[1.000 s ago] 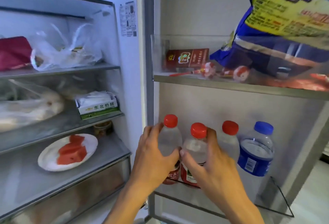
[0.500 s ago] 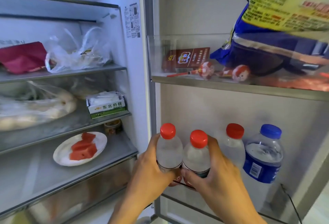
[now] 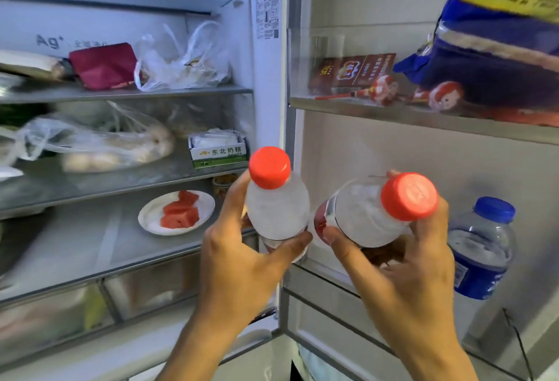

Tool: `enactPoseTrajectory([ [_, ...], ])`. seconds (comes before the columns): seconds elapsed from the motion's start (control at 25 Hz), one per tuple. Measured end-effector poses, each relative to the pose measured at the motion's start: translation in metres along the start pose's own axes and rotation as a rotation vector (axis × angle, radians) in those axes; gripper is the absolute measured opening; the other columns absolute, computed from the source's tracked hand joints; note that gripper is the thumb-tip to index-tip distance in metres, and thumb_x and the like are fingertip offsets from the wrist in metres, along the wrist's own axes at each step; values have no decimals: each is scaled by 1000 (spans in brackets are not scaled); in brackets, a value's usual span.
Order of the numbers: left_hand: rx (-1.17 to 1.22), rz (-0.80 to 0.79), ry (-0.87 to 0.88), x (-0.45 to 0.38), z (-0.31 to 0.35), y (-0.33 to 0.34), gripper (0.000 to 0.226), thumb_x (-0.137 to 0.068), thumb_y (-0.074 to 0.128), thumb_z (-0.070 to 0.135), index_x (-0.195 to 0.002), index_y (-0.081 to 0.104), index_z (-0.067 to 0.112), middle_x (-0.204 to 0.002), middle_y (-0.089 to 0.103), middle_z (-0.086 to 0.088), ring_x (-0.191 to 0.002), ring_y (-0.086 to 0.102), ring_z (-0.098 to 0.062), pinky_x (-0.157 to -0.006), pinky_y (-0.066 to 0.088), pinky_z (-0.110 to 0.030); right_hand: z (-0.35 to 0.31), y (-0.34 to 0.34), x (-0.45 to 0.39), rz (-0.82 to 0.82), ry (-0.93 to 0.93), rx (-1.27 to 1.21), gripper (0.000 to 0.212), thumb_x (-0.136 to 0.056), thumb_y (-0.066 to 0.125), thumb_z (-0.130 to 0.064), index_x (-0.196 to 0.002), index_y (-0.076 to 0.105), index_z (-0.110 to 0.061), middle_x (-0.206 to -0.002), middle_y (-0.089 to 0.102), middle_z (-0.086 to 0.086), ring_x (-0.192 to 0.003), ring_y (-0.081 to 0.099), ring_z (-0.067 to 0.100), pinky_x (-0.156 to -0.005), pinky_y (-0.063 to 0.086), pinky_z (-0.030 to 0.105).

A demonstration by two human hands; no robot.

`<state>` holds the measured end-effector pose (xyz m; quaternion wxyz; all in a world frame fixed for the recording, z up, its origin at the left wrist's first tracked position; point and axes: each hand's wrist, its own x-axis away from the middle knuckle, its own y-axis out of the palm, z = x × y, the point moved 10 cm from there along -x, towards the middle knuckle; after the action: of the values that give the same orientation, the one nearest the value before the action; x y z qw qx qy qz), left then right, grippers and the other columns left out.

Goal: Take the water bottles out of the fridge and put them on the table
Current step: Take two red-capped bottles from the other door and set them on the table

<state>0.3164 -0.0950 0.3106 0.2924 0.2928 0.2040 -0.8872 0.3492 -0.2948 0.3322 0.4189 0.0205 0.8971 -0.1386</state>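
Observation:
My left hand [image 3: 242, 262] grips a clear water bottle with a red cap [image 3: 276, 199], held upright in front of the fridge's centre post. My right hand [image 3: 408, 284] grips a second red-capped water bottle [image 3: 369, 214], tilted with its cap leaning right, lifted above the door bin. A larger water bottle with a blue cap and blue label [image 3: 481, 247] still stands in the door bin [image 3: 326, 290] to the right. A third red-capped bottle is hidden behind my right hand, only a sliver of red showing.
The open fridge shelves on the left hold a plate of watermelon [image 3: 177, 212], a small green-and-white box [image 3: 216, 149] and plastic bags [image 3: 99, 141]. The upper door shelf [image 3: 393, 108] carries a blue snack bag [image 3: 496, 48] and a red box.
Both hands have lifted their red-capped bottles up and out of the door bin toward me. The right bottle has tilted to the right.

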Motion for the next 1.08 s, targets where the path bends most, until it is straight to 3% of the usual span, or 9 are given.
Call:
enactPoseTrajectory([
  [0.16, -76, 177, -100, 42, -9, -49, 82, -54, 94, 20, -125, 52, 30, -102, 70, 24, -93, 69, -1, -75, 54, -15, -2, 21, 22, -78, 49, -247, 80, -60, 79, -54, -127, 35, -54, -119, 58, -30, -105, 63, 4, -78, 56, 23],
  [0.28, -244, 275, -195, 81, -23, -88, 80, -52, 95, 26, -121, 56, 35, -101, 70, 24, -92, 67, 1, -72, 51, -10, -3, 60, 49, -184, 89, -358, 82, -54, 82, -53, -125, 41, -54, -118, 60, -30, -102, 65, 2, -78, 56, 24],
  [0.4, -397, 368, -312, 130, -41, -138, 81, -53, 94, 35, -123, 54, 38, -104, 71, 20, -97, 66, -1, -75, 55, -19, -17, 117, 95, -379, 131, -421, 83, -54, 91, -49, -122, 43, -53, -115, 61, -30, -95, 66, 0, -76, 58, 32],
  [0.52, -471, 444, -405, 186, -48, -195, 80, -55, 90, 42, -125, 51, 41, -107, 70, 18, -98, 67, -4, -75, 56, -22, -55, 169, 156, -567, 91, -452, 80, -56, 90, -39, -117, 41, -58, -108, 57, -42, -91, 58, -17, -73, 46, 4],
  [0.6, -486, 480, -459, 221, -49, -231, 76, -56, 90, 41, -122, 51, 46, -106, 70, 21, -97, 67, -3, -76, 57, -23, -78, 195, 199, -680, 104, -466, 80, -57, 90, -38, -114, 39, -61, -106, 56, -43, -85, 56, -21, -68, 41, -1],
  [0.72, -514, 529, -545, 294, -46, -305, 75, -60, 89, 29, -120, 50, 52, -109, 68, 24, -99, 66, -2, -79, 57, -26, -134, 240, 281, -879, 114, -512, 79, -57, 88, -42, -114, 38, -64, -109, 60, -36, -85, 62, -11, -66, 43, 0],
  [0.8, -549, 564, -599, 353, -42, -360, 74, -61, 87, 32, -122, 49, 51, -113, 67, 24, -103, 65, -2, -83, 57, -27, -179, 266, 339, -993, 102, -549, 78, -57, 87, -46, -112, 37, -68, -107, 58, -43, -87, 60, -15, -67, 43, -1],
  [1.0, -714, 694, -722, 501, -10, -490, 84, -64, 87, 39, -121, 34, 70, -114, 50, 51, -109, 51, 21, -89, 45, -4, -303, 312, 487, -1222, 98, -615, 83, -56, 91, -42, -111, 36, -71, -103, 57, -46, -89, 63, -10, -68, 46, 9],
  [1.08, -721, 789, -797, 560, 7, -537, 79, -66, 86, 42, -125, 38, 62, -118, 58, 38, -115, 55, 10, -95, 49, -14, -357, 323, 543, -1318, 39, -622, 82, -58, 90, -44, -115, 36, -67, -102, 61, -41, -88, 67, -2, -73, 54, 21],
])
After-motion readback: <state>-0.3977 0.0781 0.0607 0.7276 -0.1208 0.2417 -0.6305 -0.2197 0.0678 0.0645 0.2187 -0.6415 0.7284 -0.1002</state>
